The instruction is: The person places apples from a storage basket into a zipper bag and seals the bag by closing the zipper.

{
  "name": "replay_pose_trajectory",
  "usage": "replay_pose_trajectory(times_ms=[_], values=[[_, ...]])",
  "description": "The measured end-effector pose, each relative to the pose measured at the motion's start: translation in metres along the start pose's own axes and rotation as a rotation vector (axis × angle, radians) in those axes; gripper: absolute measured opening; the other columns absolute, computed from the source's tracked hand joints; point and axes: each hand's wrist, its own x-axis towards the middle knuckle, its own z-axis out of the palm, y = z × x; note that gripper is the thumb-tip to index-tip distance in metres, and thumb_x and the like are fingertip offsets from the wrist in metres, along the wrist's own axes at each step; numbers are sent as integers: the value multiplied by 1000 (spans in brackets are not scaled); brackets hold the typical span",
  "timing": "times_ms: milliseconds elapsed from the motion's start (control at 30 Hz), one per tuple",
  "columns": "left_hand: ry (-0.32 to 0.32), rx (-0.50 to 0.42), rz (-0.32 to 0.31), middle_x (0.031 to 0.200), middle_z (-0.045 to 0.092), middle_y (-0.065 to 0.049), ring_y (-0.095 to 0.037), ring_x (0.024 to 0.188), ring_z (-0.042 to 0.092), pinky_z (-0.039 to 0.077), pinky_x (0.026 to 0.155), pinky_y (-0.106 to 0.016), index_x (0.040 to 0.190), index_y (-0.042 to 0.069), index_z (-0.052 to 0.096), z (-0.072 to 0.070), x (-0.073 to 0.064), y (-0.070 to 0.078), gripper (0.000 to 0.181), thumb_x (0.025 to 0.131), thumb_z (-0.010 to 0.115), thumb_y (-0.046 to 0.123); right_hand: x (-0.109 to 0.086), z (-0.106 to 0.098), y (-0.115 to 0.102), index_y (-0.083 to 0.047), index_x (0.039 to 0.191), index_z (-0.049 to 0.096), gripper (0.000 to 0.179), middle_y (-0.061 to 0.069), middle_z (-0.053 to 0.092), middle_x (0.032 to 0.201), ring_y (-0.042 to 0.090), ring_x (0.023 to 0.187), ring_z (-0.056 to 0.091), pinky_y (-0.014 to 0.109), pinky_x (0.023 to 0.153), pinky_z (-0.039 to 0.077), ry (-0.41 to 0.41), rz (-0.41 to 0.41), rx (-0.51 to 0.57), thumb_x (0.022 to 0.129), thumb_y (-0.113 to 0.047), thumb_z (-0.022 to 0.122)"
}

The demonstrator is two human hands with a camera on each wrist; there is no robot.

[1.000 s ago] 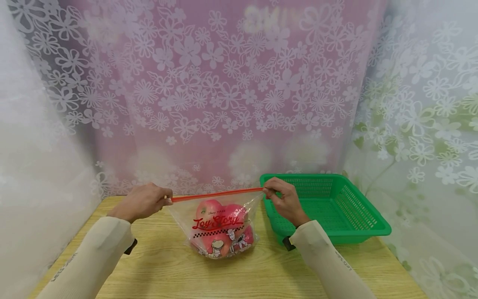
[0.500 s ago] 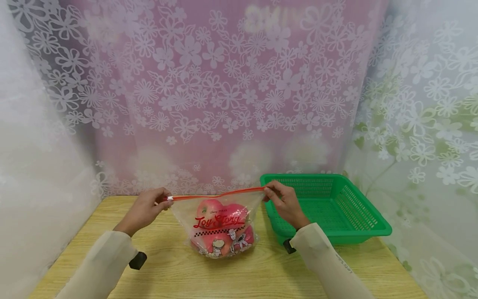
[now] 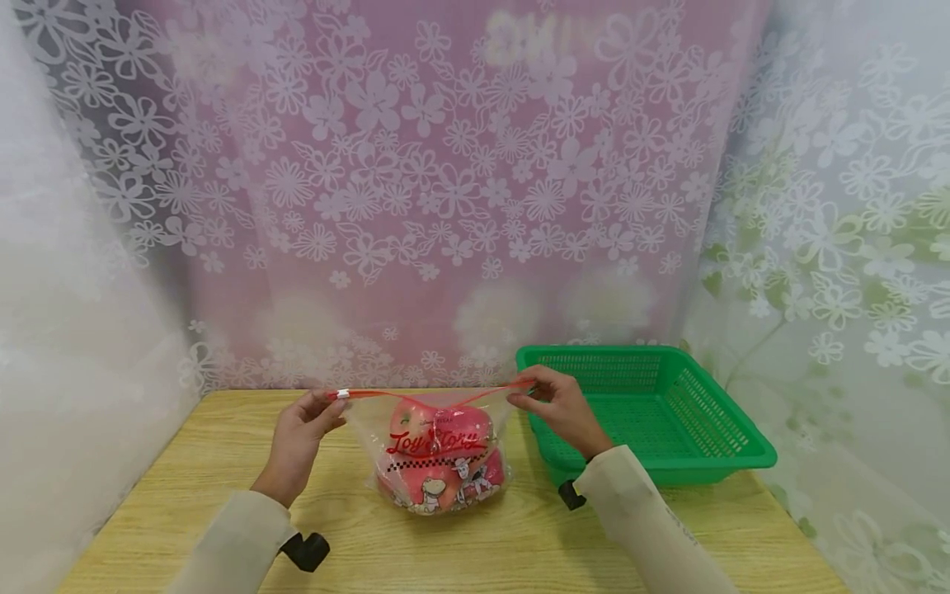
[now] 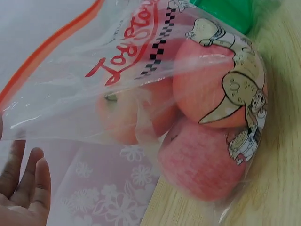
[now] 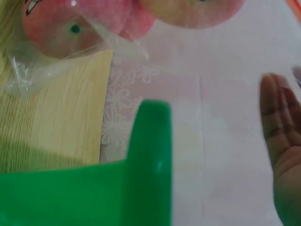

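Note:
A clear zip bag [image 3: 371,429] with red lettering and cartoon figures stands on the table, holding several red apples [image 4: 202,160]. Along its top runs a red zip strip [image 3: 475,398], which dips in the middle. My left hand [image 3: 297,437] pinches the strip's left end beside a small white slider [image 3: 342,394]; in the left wrist view its other fingers [image 4: 42,188] stand out below the bag. At the strip's right end, my right hand [image 3: 560,408] pinches the corner between thumb and fingers. The right wrist view cuts off that grip.
A green plastic basket [image 3: 742,450] with slotted walls stands at the right, just behind and beside my right hand. The wooden table [image 3: 416,557] ends at a patterned pink curtain [image 3: 445,206] behind. Pale patterned sheets hang at both sides.
My left hand has turned, its wrist swinging inward and lower, and the white slider has come into view. The red strip has gone from taut to sagging in the middle.

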Motion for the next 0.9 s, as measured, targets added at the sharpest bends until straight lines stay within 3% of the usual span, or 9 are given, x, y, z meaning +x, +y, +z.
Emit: replay_pose_trajectory(times_ms=[100,167,433,533,633,733,900], values=[[9,-79,32,93,68,10,-7,94,65,53,85,-25,98,12,62,5,-4,-1,3,95,62,13,2,0,18,-5,109,69,21,14,63,116,21,85,65,31,74,55,-88,52,38,91,-14,68],[13,-117,46,93,69,8,-7,93,66,53,85,-25,96,10,61,8,-5,-1,3,94,62,12,3,1,30,-6,109,71,20,15,64,117,15,81,64,31,72,55,-108,64,32,91,-14,68],[26,-110,152,89,72,6,-10,84,69,55,77,-25,94,-4,58,12,-12,5,16,93,64,11,-3,-1,26,2,96,73,11,16,70,95,17,72,55,26,63,50,-56,-27,-86,90,1,64],[1,-81,163,88,72,5,-10,83,70,55,77,-25,97,-6,58,13,-16,15,16,94,62,9,-4,-4,18,0,94,74,10,12,71,92,13,72,56,25,64,51,-86,-49,-105,89,1,65],[-29,-32,130,87,72,5,-10,80,69,55,76,-26,97,-2,60,10,-23,27,13,95,62,10,-6,-9,9,0,93,73,15,8,71,87,11,73,61,29,66,55,-198,-58,-75,90,6,60],[-72,11,79,84,71,4,-11,73,68,56,72,-27,93,1,60,5,-30,38,9,95,62,10,-8,-16,-1,1,95,72,22,8,72,83,13,71,66,37,65,58,-373,-62,-5,91,10,53],[-212,25,-26,83,71,2,-12,68,66,56,66,-29,91,4,59,-5,-38,48,6,96,60,8,-6,-22,-14,1,98,70,18,12,72,85,22,70,69,50,63,56,-658,-48,144,95,4,52]])
